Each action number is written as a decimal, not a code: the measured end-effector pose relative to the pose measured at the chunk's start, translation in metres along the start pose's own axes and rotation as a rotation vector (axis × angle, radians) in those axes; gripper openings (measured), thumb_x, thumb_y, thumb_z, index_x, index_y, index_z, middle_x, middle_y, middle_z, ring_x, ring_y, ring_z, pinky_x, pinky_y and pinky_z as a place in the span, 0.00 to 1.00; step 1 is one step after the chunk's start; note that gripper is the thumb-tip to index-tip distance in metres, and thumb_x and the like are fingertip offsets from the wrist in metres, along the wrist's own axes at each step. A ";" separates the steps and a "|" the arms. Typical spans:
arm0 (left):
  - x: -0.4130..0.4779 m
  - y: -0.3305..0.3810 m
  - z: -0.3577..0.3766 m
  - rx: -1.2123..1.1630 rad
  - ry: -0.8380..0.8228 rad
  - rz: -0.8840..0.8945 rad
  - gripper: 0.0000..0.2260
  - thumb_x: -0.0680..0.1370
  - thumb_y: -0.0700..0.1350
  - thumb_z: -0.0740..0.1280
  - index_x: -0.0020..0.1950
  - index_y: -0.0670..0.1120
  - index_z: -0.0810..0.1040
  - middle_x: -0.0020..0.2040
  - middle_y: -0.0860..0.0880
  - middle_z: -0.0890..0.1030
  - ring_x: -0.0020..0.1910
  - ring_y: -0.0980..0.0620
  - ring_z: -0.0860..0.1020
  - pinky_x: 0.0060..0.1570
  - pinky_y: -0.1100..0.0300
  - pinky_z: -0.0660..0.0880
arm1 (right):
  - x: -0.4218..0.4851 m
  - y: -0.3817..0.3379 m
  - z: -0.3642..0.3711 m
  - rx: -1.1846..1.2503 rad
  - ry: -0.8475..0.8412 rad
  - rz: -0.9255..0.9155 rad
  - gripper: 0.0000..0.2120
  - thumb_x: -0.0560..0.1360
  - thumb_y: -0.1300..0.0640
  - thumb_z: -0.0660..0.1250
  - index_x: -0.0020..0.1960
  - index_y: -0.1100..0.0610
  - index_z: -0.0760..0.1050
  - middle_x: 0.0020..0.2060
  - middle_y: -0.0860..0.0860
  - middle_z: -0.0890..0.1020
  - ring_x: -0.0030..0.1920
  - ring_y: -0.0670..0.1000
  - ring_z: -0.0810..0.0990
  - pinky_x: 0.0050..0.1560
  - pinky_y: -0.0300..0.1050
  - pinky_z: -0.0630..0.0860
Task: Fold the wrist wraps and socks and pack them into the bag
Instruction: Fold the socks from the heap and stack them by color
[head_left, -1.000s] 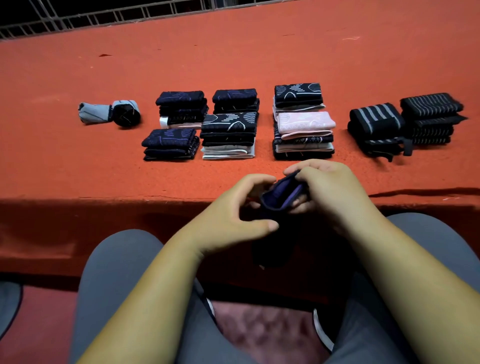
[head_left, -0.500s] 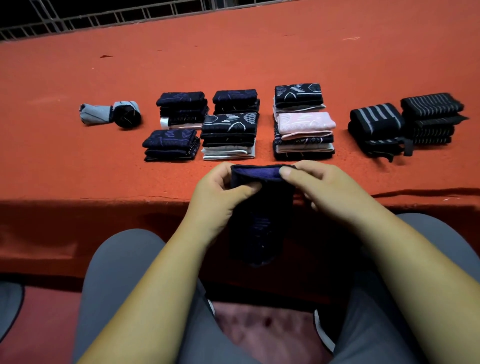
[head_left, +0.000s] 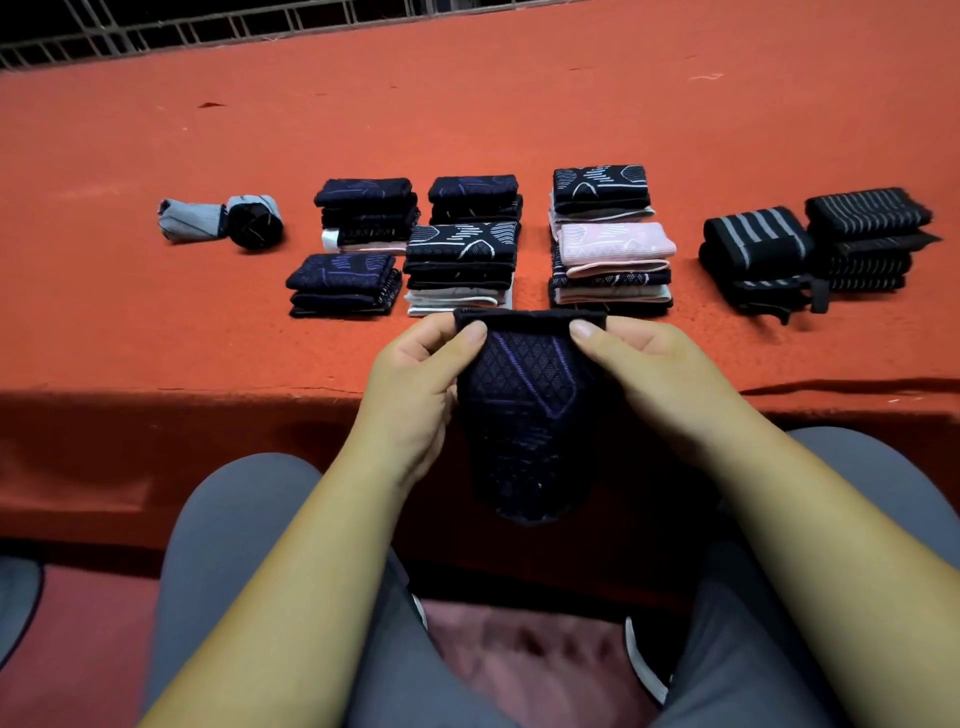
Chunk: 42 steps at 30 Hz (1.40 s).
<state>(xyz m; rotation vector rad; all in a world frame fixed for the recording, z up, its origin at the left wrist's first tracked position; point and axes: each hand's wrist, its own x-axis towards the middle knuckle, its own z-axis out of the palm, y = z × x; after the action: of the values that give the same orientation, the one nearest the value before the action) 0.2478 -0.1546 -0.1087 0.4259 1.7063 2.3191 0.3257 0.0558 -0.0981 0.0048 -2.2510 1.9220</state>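
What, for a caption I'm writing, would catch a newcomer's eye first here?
The left hand and right hand pinch the cuff of a dark purple-patterned sock, hanging at the red table's near edge. Behind it stand folded sock stacks, one topped by a pink sock; striped wrist wraps sit at the far right.

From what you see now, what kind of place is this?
Probably an improvised packing spot, though I cannot be sure: a red cloth-covered table, a metal grille behind it, and neat stacks of folded socks and wrist wraps laid out on it.
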 end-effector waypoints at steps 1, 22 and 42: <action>0.000 0.000 0.001 -0.036 0.018 -0.009 0.12 0.84 0.39 0.68 0.64 0.34 0.80 0.60 0.34 0.84 0.55 0.44 0.84 0.55 0.54 0.82 | 0.001 0.002 0.001 -0.022 -0.047 -0.003 0.13 0.84 0.55 0.68 0.42 0.51 0.85 0.34 0.41 0.82 0.34 0.40 0.76 0.37 0.32 0.71; 0.005 0.005 -0.007 0.084 0.019 -0.110 0.11 0.83 0.42 0.70 0.60 0.36 0.83 0.54 0.35 0.86 0.48 0.44 0.85 0.49 0.53 0.82 | 0.006 0.008 0.001 0.031 -0.069 0.057 0.07 0.82 0.63 0.70 0.58 0.59 0.84 0.47 0.46 0.89 0.44 0.42 0.86 0.43 0.35 0.79; 0.007 0.007 -0.014 0.072 -0.108 -0.229 0.14 0.83 0.36 0.63 0.60 0.49 0.84 0.51 0.45 0.83 0.43 0.49 0.79 0.45 0.54 0.80 | 0.006 0.005 -0.005 0.216 -0.011 0.068 0.19 0.82 0.71 0.63 0.67 0.57 0.82 0.54 0.53 0.88 0.48 0.46 0.86 0.47 0.38 0.81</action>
<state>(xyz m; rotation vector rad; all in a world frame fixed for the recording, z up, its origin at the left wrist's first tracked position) 0.2361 -0.1668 -0.1051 0.3421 1.6943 2.0424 0.3195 0.0622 -0.1015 -0.0321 -2.0636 2.1958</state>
